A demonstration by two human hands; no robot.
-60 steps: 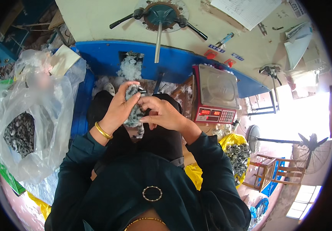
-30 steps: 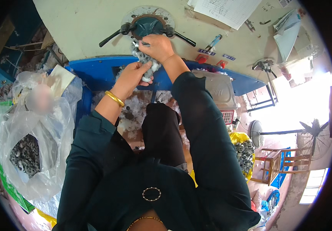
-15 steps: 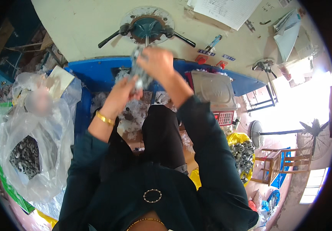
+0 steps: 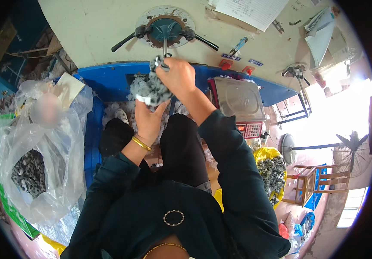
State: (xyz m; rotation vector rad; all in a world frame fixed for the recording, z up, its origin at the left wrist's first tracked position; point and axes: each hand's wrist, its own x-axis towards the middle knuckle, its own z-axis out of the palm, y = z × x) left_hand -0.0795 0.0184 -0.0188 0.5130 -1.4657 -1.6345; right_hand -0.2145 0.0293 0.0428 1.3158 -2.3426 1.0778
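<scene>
A fluffy grey and white fur piece with black spots [image 4: 156, 91] hangs in front of the bench edge. My right hand [image 4: 178, 77] pinches its upper end, close under the metal rod of a bench-mounted machine [image 4: 165, 33] with two black-gripped levers. Whether the fur touches the rod, I cannot tell. From below, my left hand [image 4: 148, 121] grips the lower end, thumb on the right side and fingertips partly hidden by the fur. A yellow bangle [image 4: 141, 143] is on my left wrist.
On the left stands a clear plastic bag [image 4: 61, 172] holding dark spotted fur pieces. A scale [image 4: 240, 99] is right of my hands, and a yellow bag [image 4: 272, 172] of fur pieces stands beyond my right arm. Pliers [image 4: 239, 45] and papers [image 4: 248, 13] lie on the bench [image 4: 95, 34].
My left hand has moved down and right to the fur's lower end, and its wrist has turned upright. My right hand stays near the rod. The fur now looks fuller and less blurred.
</scene>
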